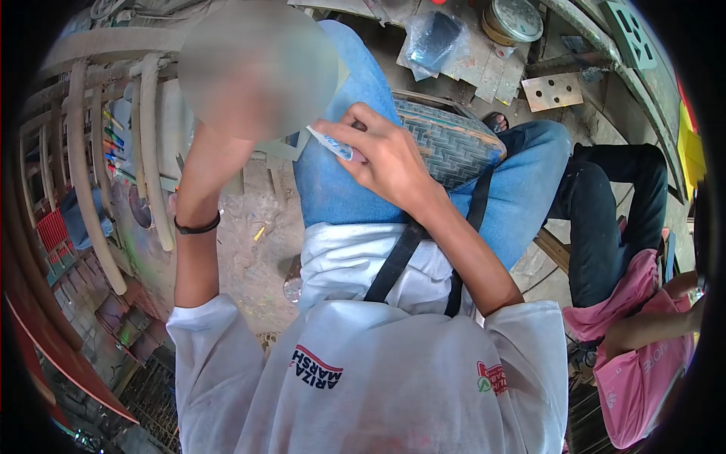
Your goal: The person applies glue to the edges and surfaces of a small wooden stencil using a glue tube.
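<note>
My right hand [386, 157] is closed over my blue jeans [333, 195]. Its fingers pinch a small white piece with blue print [331, 144], perhaps a folded sachet or paper. Further left, my left hand [227, 142] is raised, with a dark band [198, 225] round its wrist. A round grey blur covers its fingers, so whatever they touch or hold is hidden.
To the left stands a frame of wooden bars [89, 181]. A woven seat [446, 144] is by my legs. Another person in a pink shirt [643, 356] sits at the right. A lidded tub [514, 21] and a plastic-wrapped dark item [435, 41] are at the top.
</note>
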Action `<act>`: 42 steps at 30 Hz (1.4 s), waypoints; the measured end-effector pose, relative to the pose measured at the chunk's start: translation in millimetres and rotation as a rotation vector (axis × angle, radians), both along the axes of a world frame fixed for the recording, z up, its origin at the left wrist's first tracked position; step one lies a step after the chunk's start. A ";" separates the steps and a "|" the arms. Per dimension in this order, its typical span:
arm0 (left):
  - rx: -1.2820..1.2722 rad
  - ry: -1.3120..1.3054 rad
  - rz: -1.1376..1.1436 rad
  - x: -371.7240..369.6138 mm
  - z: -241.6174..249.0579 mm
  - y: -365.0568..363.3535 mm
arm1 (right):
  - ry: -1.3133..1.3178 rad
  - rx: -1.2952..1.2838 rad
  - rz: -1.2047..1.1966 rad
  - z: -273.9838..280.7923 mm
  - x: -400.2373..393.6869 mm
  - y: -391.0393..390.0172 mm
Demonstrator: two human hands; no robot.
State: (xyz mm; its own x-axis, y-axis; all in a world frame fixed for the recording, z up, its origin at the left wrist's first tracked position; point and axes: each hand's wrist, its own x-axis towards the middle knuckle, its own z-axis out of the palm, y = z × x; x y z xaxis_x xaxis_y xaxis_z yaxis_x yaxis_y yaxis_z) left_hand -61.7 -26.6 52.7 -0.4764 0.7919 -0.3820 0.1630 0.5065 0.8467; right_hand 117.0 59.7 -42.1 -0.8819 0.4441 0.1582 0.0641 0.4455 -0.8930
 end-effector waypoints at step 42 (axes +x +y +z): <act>-0.054 0.008 -0.114 -40.8 -22.6 32.3 | 0.022 0.322 0.026 -7.1 -23.2 -5.0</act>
